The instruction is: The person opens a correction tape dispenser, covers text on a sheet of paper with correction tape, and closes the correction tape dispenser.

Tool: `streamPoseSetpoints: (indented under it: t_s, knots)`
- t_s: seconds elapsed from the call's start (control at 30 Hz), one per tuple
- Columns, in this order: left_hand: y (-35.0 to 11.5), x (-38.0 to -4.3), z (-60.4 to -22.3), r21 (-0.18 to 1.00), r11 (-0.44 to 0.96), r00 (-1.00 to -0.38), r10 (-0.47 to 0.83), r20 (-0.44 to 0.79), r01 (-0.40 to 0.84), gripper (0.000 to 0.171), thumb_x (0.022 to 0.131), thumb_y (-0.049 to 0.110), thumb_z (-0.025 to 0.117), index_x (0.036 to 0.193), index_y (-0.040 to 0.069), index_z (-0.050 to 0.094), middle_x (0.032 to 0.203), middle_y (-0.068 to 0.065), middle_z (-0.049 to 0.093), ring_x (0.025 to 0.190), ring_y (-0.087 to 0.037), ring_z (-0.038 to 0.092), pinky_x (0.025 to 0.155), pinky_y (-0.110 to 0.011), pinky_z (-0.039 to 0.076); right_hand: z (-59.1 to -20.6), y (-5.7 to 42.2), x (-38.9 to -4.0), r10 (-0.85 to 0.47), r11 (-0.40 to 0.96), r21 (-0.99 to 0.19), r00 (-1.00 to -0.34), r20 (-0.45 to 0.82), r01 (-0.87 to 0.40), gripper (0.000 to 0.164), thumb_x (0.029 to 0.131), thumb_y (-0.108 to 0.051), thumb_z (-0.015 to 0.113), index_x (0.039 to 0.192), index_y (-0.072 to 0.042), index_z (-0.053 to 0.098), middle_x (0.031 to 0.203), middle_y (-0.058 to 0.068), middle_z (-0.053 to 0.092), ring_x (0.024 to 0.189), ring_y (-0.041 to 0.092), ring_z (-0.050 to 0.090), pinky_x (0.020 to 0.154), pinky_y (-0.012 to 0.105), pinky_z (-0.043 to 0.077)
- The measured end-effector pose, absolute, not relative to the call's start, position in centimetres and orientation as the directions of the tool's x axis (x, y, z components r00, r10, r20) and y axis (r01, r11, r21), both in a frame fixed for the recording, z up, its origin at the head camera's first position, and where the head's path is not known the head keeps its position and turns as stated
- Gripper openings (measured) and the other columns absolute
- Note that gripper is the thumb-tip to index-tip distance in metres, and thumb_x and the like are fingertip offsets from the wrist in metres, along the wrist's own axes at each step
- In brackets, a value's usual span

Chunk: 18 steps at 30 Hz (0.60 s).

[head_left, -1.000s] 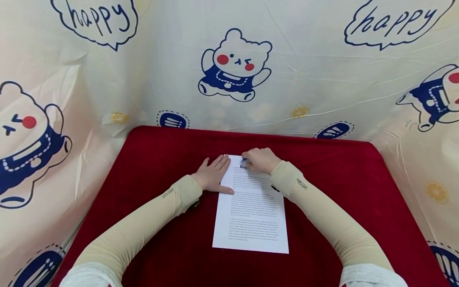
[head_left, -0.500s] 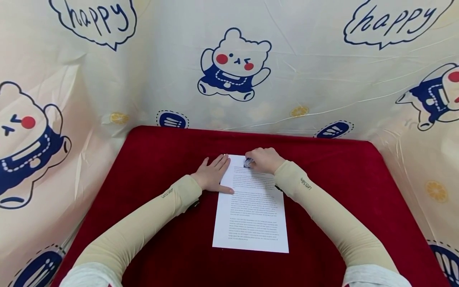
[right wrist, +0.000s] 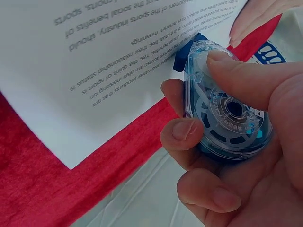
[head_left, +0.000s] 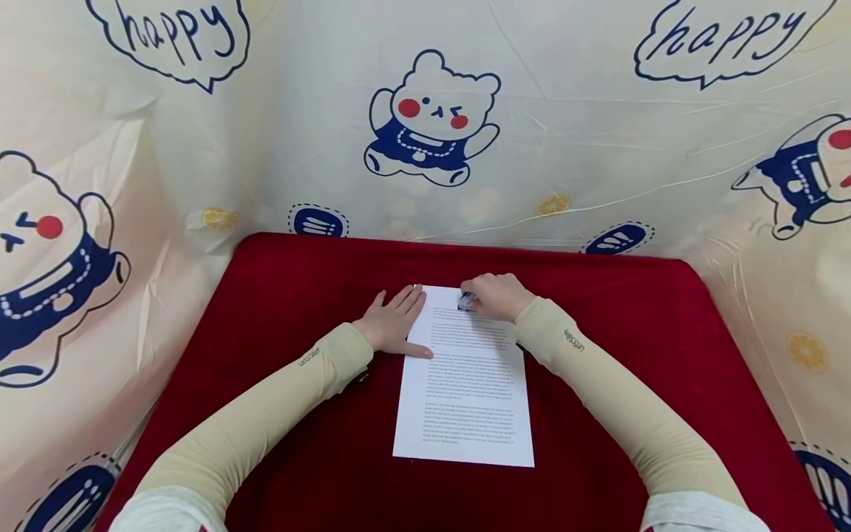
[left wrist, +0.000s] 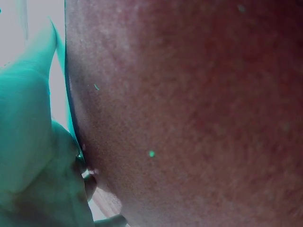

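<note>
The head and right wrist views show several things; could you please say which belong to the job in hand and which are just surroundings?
In the job:
printed sheet
left hand, resting on the sheet
clear tape dispenser, held in the right hand

Surroundings:
red cloth, under the sheet
patterned backdrop, behind

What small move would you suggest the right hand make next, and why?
I would probably draw the correction tape dispenser slightly rightward: the right hand grips it, its blue tip seems to meet the printed sheet, which extends rightward, and the left hand lies flat across the sheet's left edge, likely steadying it.
</note>
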<state>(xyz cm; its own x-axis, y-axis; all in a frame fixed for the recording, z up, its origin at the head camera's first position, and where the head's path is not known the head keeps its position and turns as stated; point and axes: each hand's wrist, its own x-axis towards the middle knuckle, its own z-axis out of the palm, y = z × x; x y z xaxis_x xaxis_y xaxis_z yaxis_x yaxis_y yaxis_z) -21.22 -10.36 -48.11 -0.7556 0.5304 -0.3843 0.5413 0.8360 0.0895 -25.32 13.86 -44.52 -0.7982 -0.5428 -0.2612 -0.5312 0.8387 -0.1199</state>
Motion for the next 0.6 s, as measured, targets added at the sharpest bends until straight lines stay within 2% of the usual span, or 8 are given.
streamPoseSetpoints:
  t_s: [0.27,0.6]
  knots:
    - [-10.4,-21.8,-49.3,0.057,0.839,-0.759,0.516,-0.396,0.541,0.125,0.085,0.086,0.052,0.167,0.009,0.000,0.175,-0.008,-0.005,0.162,-0.027,-0.002,0.125,-0.063,0.010,-44.3,14.4,-25.3,-0.526,0.850,-0.121,-0.805,-0.275,-0.514,0.025,0.099,-0.020,0.071,0.124,-0.015,0.073,0.113,0.005,0.075,0.085,0.020,0.063,0.074,0.037,0.057]
    - [-10.3,-21.3,-48.4,0.094,0.837,-0.759,0.530,-0.378,0.538,0.123,0.086,0.082,0.057,0.167,0.006,0.005,0.175,-0.011,0.000,0.162,-0.029,0.002,0.124,-0.064,0.011,-44.6,15.4,-25.3,-0.529,0.847,-0.118,-0.803,-0.274,-0.518,0.021,0.099,-0.018,0.071,0.120,-0.015,0.073,0.108,0.003,0.074,0.081,0.019,0.061,0.066,0.034,0.054]
